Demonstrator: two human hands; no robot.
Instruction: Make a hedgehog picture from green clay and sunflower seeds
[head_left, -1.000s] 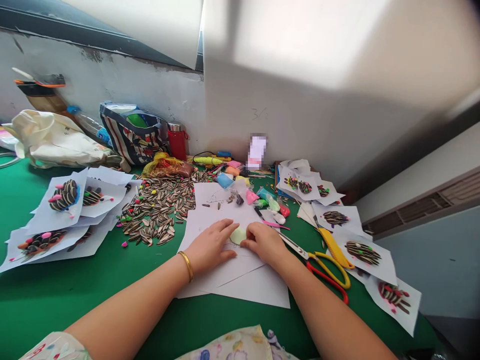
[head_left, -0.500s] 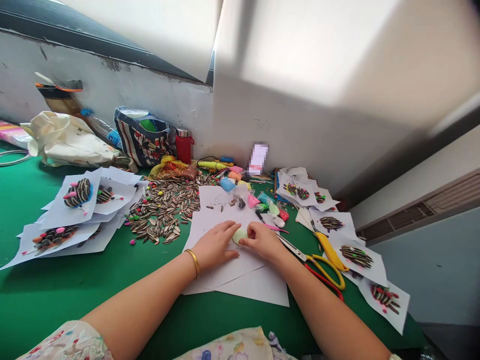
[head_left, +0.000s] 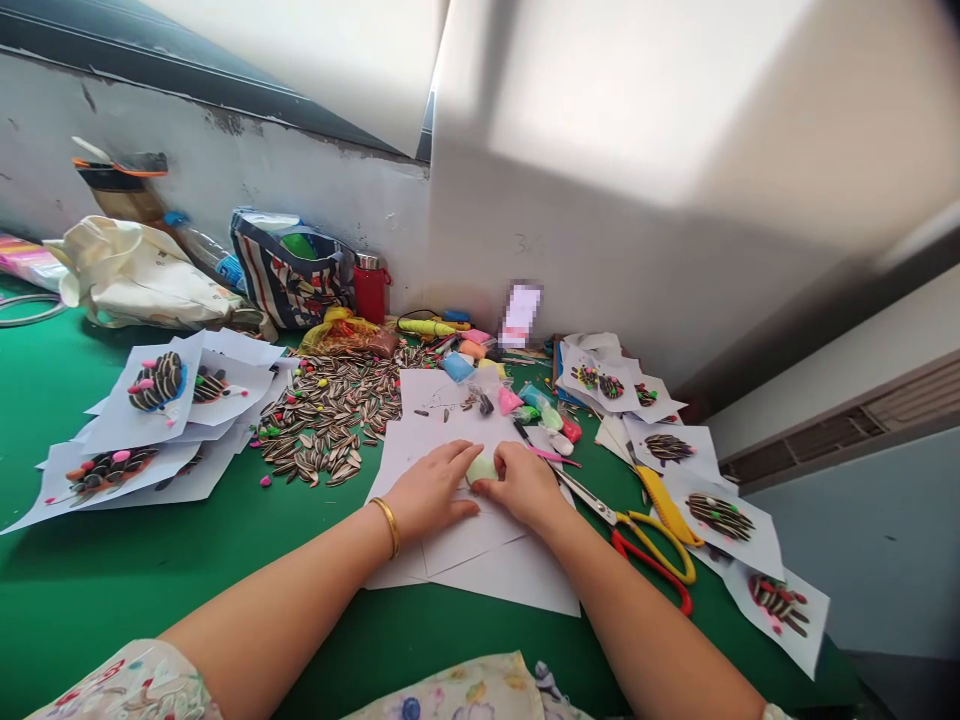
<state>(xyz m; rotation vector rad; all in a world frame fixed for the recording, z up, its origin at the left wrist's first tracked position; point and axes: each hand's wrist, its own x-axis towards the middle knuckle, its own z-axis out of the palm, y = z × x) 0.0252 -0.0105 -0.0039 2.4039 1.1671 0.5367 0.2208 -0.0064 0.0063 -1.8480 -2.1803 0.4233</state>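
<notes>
Our left hand lies outstretched; our right hand, curled, pinches the clay between them. Pressing too hard could tear the clay, or drag the paper beneath our hands askew.

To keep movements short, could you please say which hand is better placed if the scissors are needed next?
Probably the right hand: the scissors lie close by on its outer side. The left hand is farther away, across the pale green piece.
</notes>
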